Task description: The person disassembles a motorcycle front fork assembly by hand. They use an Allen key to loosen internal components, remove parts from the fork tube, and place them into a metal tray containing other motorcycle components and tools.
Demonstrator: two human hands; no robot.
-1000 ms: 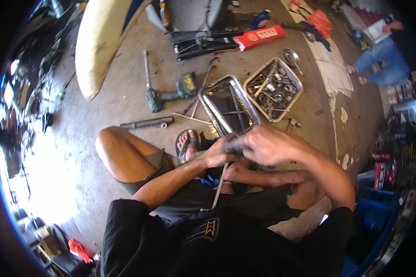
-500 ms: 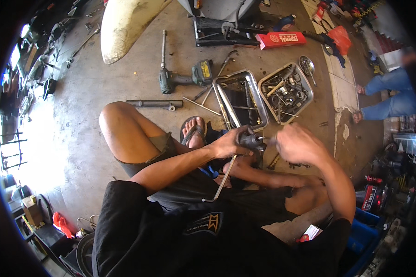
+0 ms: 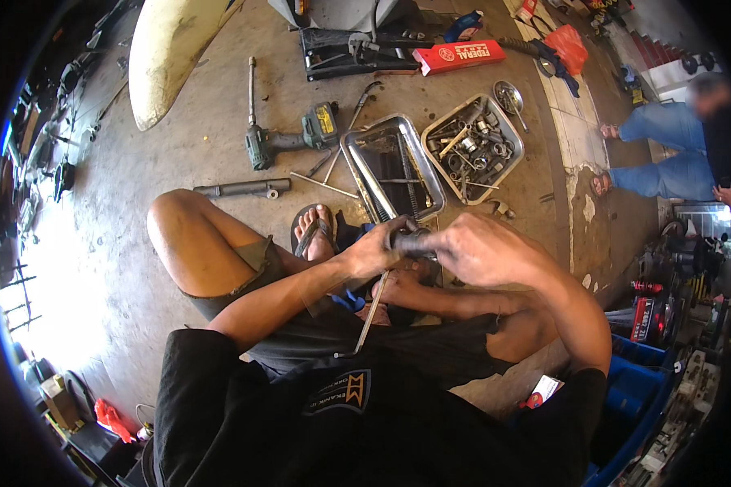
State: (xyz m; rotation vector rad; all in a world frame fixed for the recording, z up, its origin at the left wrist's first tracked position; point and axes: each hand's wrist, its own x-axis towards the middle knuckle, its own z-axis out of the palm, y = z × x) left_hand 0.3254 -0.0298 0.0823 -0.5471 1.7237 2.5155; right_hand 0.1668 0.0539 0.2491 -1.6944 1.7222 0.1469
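Note:
In front of my lap, my left hand point(image 3: 371, 249) is wrapped round a dark cylindrical metal part point(image 3: 404, 240), seen nearly end-on. My right hand point(image 3: 481, 250) comes from the right, fingers curled closed against the right end of that part. Its fingertips are smeared by motion, so what they pinch, if anything, is hidden. A thin bent metal rod point(image 3: 371, 316) slopes from under the left hand down to my lap. Just beyond my hands lies a metal tray point(image 3: 436, 188) with a shiny tube and a long spring in it.
A second tray point(image 3: 518, 154) holds small metal parts. A cordless impact driver point(image 3: 288, 142), a dark tube point(image 3: 244, 188) and a T-handle wrench point(image 3: 323, 185) lie on the floor. Farther back are a red box point(image 3: 460, 57) and a cream panel point(image 3: 166, 61). A person point(image 3: 666, 154) stands at the right.
My right hand has moved left, from a small gap beside the dark part to its end. The left hand keeps its hold. The whole view has shifted, bringing the person farther into sight.

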